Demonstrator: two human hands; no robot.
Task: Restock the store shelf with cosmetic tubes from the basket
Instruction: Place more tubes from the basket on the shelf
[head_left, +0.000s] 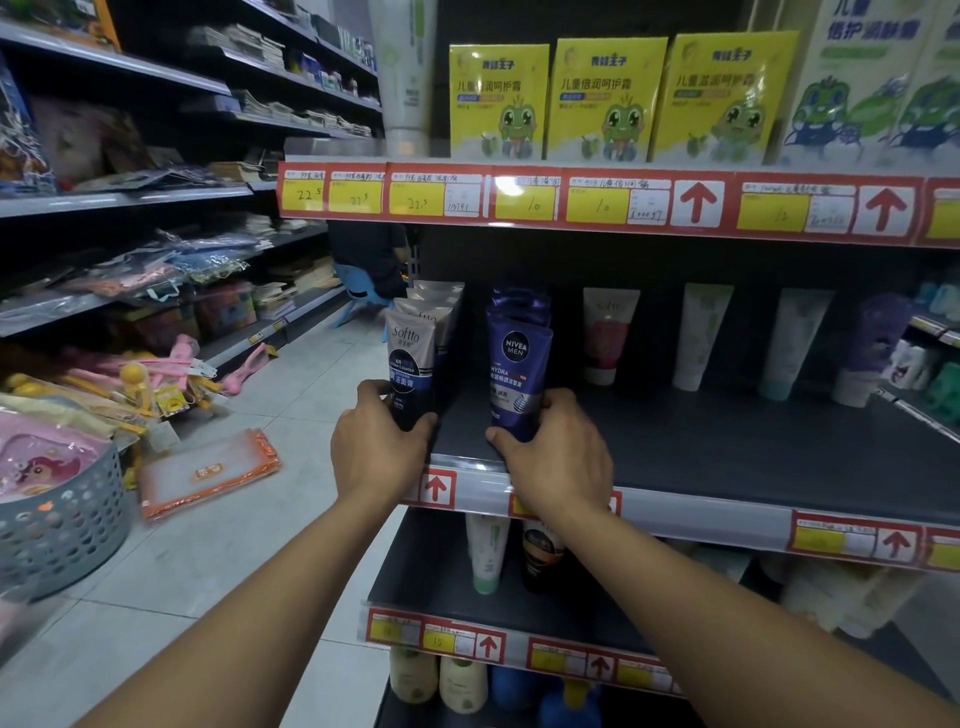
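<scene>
My left hand (376, 441) grips the base of a grey and navy Softto tube (411, 358) standing upright at the front left of the dark middle shelf (727, 457). Behind it stand more tubes of the same kind. My right hand (558, 449) grips the base of a blue Nivea Men tube (519, 364), also upright, with similar blue tubes behind it. The two tubes stand a little apart. A grey perforated basket (62, 525) sits at the far left, holding a pink packet.
Further right on the middle shelf stand a pink-printed tube (608, 332), white tubes (698, 332) and a purple one (872, 348). Yellow boxes (605, 98) fill the shelf above. Lower shelves hold more tubes and bottles. An orange-edged pouch (208, 473) lies on the tiled floor.
</scene>
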